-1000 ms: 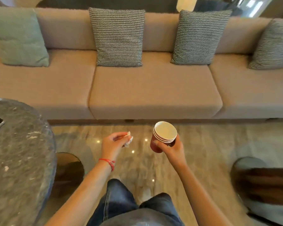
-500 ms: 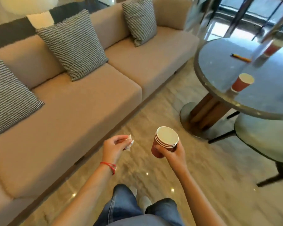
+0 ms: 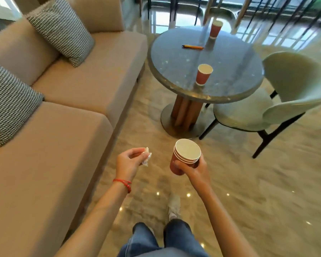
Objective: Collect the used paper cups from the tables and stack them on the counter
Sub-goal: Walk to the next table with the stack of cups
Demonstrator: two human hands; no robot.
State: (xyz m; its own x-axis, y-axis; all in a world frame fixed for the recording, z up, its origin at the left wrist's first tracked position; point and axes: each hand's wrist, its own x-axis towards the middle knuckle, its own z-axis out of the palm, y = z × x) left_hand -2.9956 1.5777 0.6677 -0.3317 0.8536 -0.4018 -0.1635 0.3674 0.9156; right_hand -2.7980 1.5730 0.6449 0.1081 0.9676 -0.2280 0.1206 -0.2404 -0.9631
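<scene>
My right hand (image 3: 196,168) grips a stack of red paper cups (image 3: 183,157) with white insides, held upright at waist height over the floor. My left hand (image 3: 127,163) pinches a crumpled white tissue (image 3: 146,158) between its fingertips. Ahead stands a round grey stone table (image 3: 176,60) on a ribbed brown pedestal. One red paper cup (image 3: 203,74) stands upright near its front edge. A second red cup (image 3: 215,29) stands at the far edge. Both hands are well short of the table.
An orange pen (image 3: 192,46) lies on the table. A pale green chair (image 3: 278,93) with black legs is tucked in at the table's right. A beige sofa (image 3: 67,93) with checked cushions (image 3: 60,29) runs along the left. Glossy marble floor (image 3: 258,182) lies between.
The view has swung from the sofa to the right, and the round table with two cups has come into sight and closer. Both hands keep their holds unchanged.
</scene>
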